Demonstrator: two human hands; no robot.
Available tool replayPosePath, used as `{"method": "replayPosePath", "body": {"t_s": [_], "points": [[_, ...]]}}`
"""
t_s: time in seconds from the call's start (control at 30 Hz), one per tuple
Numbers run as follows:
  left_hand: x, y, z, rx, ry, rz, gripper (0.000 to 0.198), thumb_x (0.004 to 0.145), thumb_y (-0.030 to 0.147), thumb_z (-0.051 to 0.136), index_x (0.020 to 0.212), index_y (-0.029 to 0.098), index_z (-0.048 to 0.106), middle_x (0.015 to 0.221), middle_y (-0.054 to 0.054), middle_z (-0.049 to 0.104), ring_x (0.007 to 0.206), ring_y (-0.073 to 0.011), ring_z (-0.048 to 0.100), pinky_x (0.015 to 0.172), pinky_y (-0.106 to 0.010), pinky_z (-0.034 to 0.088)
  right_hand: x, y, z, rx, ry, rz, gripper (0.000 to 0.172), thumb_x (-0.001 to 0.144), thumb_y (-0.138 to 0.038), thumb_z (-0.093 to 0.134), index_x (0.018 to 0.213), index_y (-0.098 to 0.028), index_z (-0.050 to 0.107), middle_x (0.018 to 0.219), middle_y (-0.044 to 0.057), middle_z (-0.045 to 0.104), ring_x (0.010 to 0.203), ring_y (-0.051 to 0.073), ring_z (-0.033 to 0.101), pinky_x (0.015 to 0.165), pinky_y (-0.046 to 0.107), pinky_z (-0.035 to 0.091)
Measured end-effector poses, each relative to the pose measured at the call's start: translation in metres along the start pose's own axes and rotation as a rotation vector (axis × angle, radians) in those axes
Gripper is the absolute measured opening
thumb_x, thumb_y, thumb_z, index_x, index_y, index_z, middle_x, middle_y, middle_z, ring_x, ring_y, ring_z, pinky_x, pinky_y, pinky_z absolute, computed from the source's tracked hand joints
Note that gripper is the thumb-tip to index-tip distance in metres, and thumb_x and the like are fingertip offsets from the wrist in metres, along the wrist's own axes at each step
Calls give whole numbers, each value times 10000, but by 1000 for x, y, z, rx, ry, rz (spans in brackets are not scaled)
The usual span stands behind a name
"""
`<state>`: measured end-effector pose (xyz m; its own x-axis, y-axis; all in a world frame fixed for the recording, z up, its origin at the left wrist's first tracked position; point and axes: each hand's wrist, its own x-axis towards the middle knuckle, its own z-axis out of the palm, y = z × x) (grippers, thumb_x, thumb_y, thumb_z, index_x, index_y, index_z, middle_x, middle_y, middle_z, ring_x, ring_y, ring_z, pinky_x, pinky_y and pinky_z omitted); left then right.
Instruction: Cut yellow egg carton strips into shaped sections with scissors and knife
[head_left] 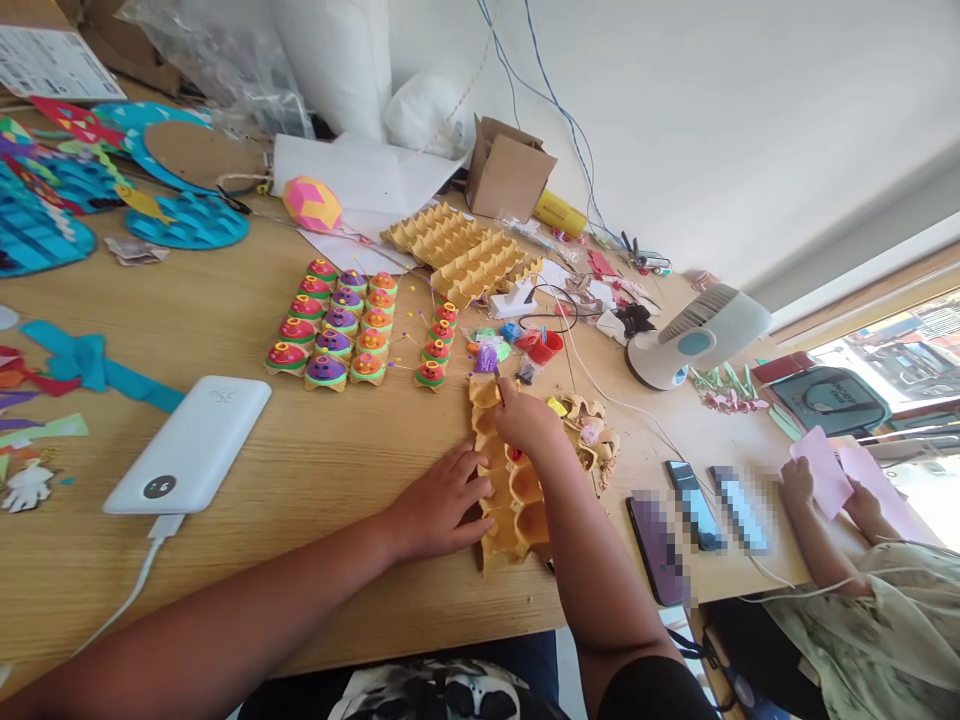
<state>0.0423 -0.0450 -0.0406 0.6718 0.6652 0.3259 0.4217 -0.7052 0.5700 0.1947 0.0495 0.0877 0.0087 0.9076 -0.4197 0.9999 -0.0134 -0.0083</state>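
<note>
A strip of yellow-brown egg carton (491,545) lies on the table in front of me, cups facing up. My left hand (442,505) rests against its left edge, fingers spread over the rim. At the carton's far end my right hand (527,418) is closed, and a small dark tip pokes out past its fingers; the rest of what it grips is hidden. Red bits show in a cup near my right wrist. Just right of that forearm sits a pile of torn carton pieces (600,445). Beyond the carton are purple clay (487,357) and a red cup (544,346).
Rows of painted egg-cup figures (326,370) stand ahead left, with more egg trays (476,265) behind. A white power bank (187,445) lies at left. On the right are a fan (694,335), phones (694,505) and another person's hands (799,482) holding pink paper (821,470).
</note>
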Motion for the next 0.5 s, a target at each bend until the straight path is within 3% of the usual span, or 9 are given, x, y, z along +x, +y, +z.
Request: {"method": "replayPosePath", "body": {"t_s": [0.23, 0.4, 0.5], "points": [[0, -1, 2, -18, 3, 2, 228, 922, 381, 714, 1059, 213, 644, 1322, -136, 535, 1423, -390, 415, 1190, -602, 432, -17, 12, 15, 42, 65, -11, 612, 1056, -344, 356, 1662, -277, 301, 1289, 120, 769, 1159, 301, 743, 884, 377, 542], [-2, -2, 3, 13, -14, 0, 280, 926, 420, 717, 1097, 204, 664, 1362, -158, 523, 1472, -425, 370, 1197, -625, 421, -40, 27, 29, 157, 222, -11, 638, 1082, -356, 357, 1703, -347, 213, 1351, 72, 747, 1146, 254, 740, 878, 327, 527], [-3, -2, 3, 1, -31, -20, 294, 936, 448, 706, 1113, 215, 674, 1409, -156, 515, 1496, -432, 349, 1214, -641, 399, -48, 26, 32, 104, 179, 18, 633, 1082, -330, 350, 1704, -341, 234, 1319, 76, 761, 1098, 251, 753, 859, 330, 529]]}}
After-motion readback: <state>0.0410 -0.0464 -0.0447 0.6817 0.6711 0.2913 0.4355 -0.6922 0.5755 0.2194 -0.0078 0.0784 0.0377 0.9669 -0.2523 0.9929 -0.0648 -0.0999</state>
